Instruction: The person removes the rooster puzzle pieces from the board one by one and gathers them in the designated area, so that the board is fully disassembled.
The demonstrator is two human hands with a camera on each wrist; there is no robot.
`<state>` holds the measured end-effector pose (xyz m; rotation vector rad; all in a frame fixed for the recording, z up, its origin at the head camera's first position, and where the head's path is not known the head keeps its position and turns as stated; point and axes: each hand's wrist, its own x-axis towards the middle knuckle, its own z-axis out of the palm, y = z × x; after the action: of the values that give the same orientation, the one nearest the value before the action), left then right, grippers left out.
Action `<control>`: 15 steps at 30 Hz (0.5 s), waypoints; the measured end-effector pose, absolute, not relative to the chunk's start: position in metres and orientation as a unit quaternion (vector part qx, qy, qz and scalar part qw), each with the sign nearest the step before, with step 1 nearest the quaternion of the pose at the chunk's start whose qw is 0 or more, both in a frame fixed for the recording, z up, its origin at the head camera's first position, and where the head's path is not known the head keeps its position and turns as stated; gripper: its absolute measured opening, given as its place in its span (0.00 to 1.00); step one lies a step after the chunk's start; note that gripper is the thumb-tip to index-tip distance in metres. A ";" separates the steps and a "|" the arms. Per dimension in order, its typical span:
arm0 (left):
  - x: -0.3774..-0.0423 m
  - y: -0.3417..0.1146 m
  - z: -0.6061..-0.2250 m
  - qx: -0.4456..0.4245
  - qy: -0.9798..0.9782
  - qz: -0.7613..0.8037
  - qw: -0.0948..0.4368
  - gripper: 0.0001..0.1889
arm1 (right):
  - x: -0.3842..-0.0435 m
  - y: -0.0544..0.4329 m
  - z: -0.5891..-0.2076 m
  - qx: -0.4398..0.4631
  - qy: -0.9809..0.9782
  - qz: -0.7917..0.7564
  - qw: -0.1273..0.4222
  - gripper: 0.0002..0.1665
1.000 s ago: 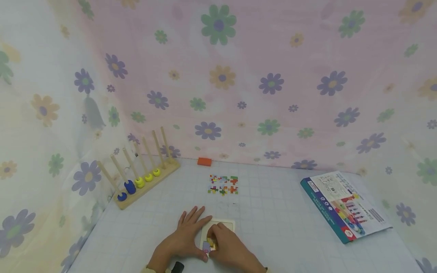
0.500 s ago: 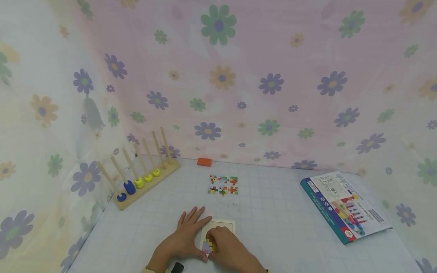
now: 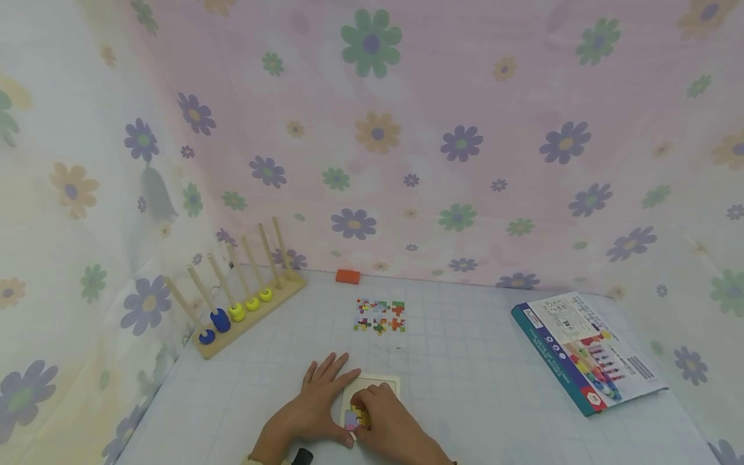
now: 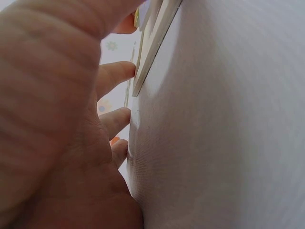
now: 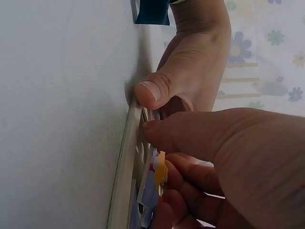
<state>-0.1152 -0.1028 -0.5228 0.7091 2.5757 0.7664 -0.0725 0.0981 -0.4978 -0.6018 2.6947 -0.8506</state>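
Observation:
A pale wooden puzzle tray (image 3: 380,377) lies on the table in front of me. My left hand (image 3: 314,403) has its fingers spread at the tray's left side, its thumb by the near corner; in the left wrist view a fingertip touches the tray's edge. My right hand (image 3: 388,418) is bent over the tray, fingers curled, pinching a jigsaw piece with yellow on it (image 5: 162,172). In the right wrist view this piece is tilted up from the tray. A lilac jigsaw piece (image 3: 351,421) lies in the tray's near left corner. The right hand hides part of the tray.
Several loose jigsaw pieces (image 3: 380,315) lie in two rows beyond the tray. A wooden peg stand (image 3: 250,316) with blue and yellow beads is at the left. An orange block (image 3: 347,276) sits at the back, and a flat printed box (image 3: 587,349) lies at the right.
My right hand's fingers have shifted slightly toward me over the yellow piece, baring a little more of the tray's far part. The left hand has stayed in place.

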 end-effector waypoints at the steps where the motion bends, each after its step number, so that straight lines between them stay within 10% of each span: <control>1: -0.115 -0.103 -0.523 0.250 0.911 0.272 0.180 0.60 | -0.072 0.098 -0.498 -0.208 0.924 -0.296 0.124 0.19; 15: -0.115 -0.105 -0.524 0.260 0.909 0.270 0.182 0.61 | -0.079 0.103 -0.499 -0.205 0.903 -0.361 0.113 0.22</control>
<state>-0.1154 -0.1049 -0.5239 0.7327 2.5656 0.7618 -0.0790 0.1034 -0.4992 -0.6027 2.6481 -1.0584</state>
